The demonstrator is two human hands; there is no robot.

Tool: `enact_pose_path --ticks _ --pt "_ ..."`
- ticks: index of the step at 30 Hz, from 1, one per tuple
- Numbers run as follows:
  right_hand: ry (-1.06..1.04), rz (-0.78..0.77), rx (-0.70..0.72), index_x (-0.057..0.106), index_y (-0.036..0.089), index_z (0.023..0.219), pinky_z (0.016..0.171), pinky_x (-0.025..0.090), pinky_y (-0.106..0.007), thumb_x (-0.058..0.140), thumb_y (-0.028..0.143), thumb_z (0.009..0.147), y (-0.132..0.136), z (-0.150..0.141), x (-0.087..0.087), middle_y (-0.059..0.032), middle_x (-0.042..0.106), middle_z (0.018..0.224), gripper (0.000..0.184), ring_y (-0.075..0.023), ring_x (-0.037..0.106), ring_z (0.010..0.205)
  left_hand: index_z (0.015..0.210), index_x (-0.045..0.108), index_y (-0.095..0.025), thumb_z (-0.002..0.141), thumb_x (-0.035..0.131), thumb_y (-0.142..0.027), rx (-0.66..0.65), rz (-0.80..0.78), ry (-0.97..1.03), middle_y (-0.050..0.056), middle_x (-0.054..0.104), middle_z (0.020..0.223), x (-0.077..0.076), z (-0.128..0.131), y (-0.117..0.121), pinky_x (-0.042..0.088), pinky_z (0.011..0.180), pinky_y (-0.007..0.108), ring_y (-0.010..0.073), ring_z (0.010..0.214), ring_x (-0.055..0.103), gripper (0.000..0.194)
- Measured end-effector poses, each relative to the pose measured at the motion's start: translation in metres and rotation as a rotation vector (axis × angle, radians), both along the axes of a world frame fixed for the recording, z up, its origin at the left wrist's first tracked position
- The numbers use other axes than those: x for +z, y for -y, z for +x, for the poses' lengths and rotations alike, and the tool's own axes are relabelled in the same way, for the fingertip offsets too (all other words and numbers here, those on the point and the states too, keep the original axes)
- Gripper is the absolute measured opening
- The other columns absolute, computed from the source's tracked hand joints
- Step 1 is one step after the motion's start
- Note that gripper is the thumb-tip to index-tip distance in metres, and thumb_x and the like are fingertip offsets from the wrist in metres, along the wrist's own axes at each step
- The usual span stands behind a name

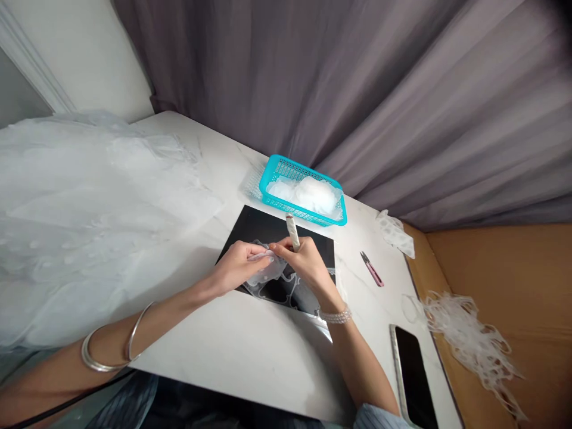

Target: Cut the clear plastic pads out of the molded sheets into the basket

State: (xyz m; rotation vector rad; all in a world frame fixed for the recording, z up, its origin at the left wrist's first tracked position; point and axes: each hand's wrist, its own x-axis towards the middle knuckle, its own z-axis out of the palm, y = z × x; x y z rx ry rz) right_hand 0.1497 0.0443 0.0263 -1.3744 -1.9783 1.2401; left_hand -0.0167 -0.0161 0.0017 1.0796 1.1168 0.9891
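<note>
My left hand [243, 262] pinches a piece of sheer white fabric [268, 273] over a black sheet [243, 229]. Close against its fingertips, my right hand [304, 256] is closed around a tool with a white-wrapped handle [292, 231] that sticks up between thumb and fingers. The tool's working end is hidden, so its kind cannot be told. Beneath both hands, more sheer fabric with curved cut edges [292, 292] lies on the black sheet.
Behind the sheet stands a turquoise basket [270, 170] holding white fabric pieces [315, 195]. A heap of sheer white fabric [89, 220] covers the left. To the right lie pink-handled thread snips [372, 271], a phone [415, 375], a white scrap [395, 232] and tangled fabric offcuts [473, 339].
</note>
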Motion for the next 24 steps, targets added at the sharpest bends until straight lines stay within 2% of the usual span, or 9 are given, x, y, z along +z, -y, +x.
enact_pose_path --ticks 3,5,8,10,12,15,18,21,24 --pt "0.138 0.174 -0.059 0.065 0.017 0.065 0.053 0.028 -0.026 0.058 0.048 0.085 -0.004 0.006 -0.003 0.0017 0.051 0.055 0.037 -0.0113 0.038 0.053 0.085 0.078 -0.015 0.082 0.069 -0.041 0.139 0.058 -0.016 0.004 0.074 0.077 0.0 0.002 0.0 0.05 0.066 0.027 0.0217 0.076 0.068 0.027" --pt "0.279 0.262 -0.126 0.065 0.018 0.067 0.054 0.029 -0.027 0.056 0.047 0.086 -0.016 0.02 -0.009 0.0008 0.054 0.054 0.036 -0.0126 0.042 0.053 0.091 0.078 -0.015 0.079 0.074 -0.041 0.275 0.013 0.108 0.006 0.076 0.084 0.001 0.001 -0.003 0.053 0.071 0.028 0.0219 0.081 0.069 0.029" --pt "0.395 0.296 -0.197 0.068 0.017 0.068 0.055 0.031 -0.028 0.055 0.044 0.085 -0.04 0.05 -0.019 -0.0014 0.059 0.056 0.034 -0.0146 0.047 0.054 0.093 0.077 -0.013 0.075 0.079 -0.035 0.483 -0.036 0.351 0.007 0.077 0.092 0.005 -0.006 -0.013 0.054 0.082 0.029 0.02 0.088 0.07 0.028" --pt "0.414 0.302 -0.22 0.07 0.016 0.071 0.056 0.031 -0.028 0.055 0.043 0.084 -0.052 0.069 -0.023 -0.0028 0.062 0.058 0.034 -0.0155 0.049 0.056 0.092 0.076 -0.013 0.077 0.078 -0.027 0.536 -0.035 0.48 0.007 0.076 0.096 0.008 -0.012 -0.018 0.054 0.086 0.028 0.0183 0.092 0.07 0.021" --pt "0.445 0.318 -0.247 0.072 0.017 0.071 0.057 0.029 -0.029 0.056 0.046 0.084 -0.057 0.08 -0.021 -0.0034 0.061 0.058 0.035 -0.0163 0.048 0.056 0.092 0.075 -0.013 0.08 0.075 -0.021 0.529 -0.061 0.563 0.007 0.076 0.097 0.01 -0.016 -0.021 0.055 0.087 0.028 0.0176 0.093 0.071 0.015" --pt "0.478 0.353 -0.286 0.074 0.016 0.078 0.058 0.029 -0.03 0.058 0.052 0.084 -0.052 0.078 -0.01 -0.0033 0.06 0.057 0.04 -0.0168 0.047 0.056 0.096 0.074 -0.012 0.084 0.068 -0.018 0.472 -0.119 0.61 0.007 0.076 0.095 0.014 -0.017 -0.02 0.058 0.083 0.028 0.0181 0.09 0.071 0.014" --pt "0.317 0.328 -0.26 0.076 0.015 0.096 0.06 0.034 -0.03 0.059 0.057 0.084 -0.038 0.058 0.004 -0.0034 0.064 0.065 0.047 -0.016 0.05 0.059 0.099 0.073 -0.012 0.088 0.063 -0.017 0.415 -0.132 0.624 0.007 0.075 0.095 0.015 -0.014 -0.017 0.059 0.081 0.028 0.0179 0.091 0.071 0.016" --pt "0.084 0.162 -0.159 0.077 0.014 0.095 0.058 0.035 -0.028 0.061 0.058 0.083 -0.021 0.033 0.013 -0.0024 0.062 0.068 0.048 -0.0132 0.047 0.058 0.099 0.073 -0.012 0.089 0.061 -0.016 0.398 -0.137 0.636 0.007 0.075 0.096 0.016 -0.012 -0.016 0.059 0.082 0.027 0.0174 0.091 0.071 0.016" --pt "-0.025 -0.036 0.024 0.076 0.014 0.084 0.052 0.03 -0.025 0.064 0.057 0.081 -0.007 0.014 0.012 0.0003 0.056 0.062 0.044 -0.0097 0.038 0.054 0.1 0.073 -0.011 0.09 0.06 -0.018 0.38 -0.148 0.635 0.008 0.076 0.096 0.017 -0.01 -0.015 0.059 0.081 0.028 0.0183 0.09 0.072 0.018"
